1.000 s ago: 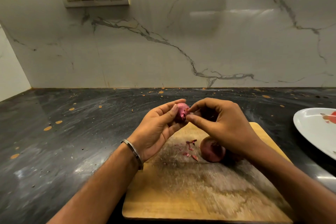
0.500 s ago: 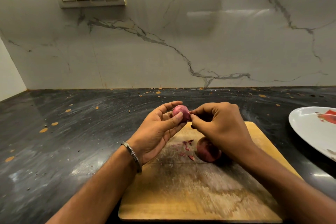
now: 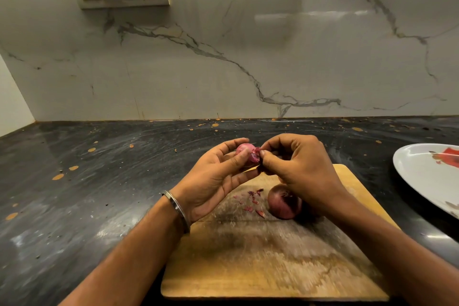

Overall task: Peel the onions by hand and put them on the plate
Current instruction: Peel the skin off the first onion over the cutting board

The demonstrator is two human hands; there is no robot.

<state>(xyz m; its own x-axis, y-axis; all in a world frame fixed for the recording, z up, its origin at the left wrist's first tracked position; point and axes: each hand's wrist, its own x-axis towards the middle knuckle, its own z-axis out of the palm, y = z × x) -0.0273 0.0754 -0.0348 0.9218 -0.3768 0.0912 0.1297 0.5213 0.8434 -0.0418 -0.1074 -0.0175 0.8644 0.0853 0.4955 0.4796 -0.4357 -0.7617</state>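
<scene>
Fingers (image 3: 238, 156) of left hand (image 3: 216, 176) curl round small onion (image 3: 244, 151) above cutting board (image 3: 273, 263); right hand (image 3: 300, 166) pinches skin flap. Onion's axis unclear. Second onion (image 3: 284, 205) on board, plate (image 3: 427, 176) right. No readable writing.

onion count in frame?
2. One onion gripped in the left hand, right hand pinching its skin; one on the board. Forearm may hide more.

A small pink onion (image 3: 244, 152), partly peeled, is held in the air above the far edge of a wooden board, a loose flap of skin lifting from its right side. A second onion (image 3: 283, 205), dark red and unpeeled, lies on the board. A white plate (image 3: 422, 176) sits on the worktop, far right.
</scene>
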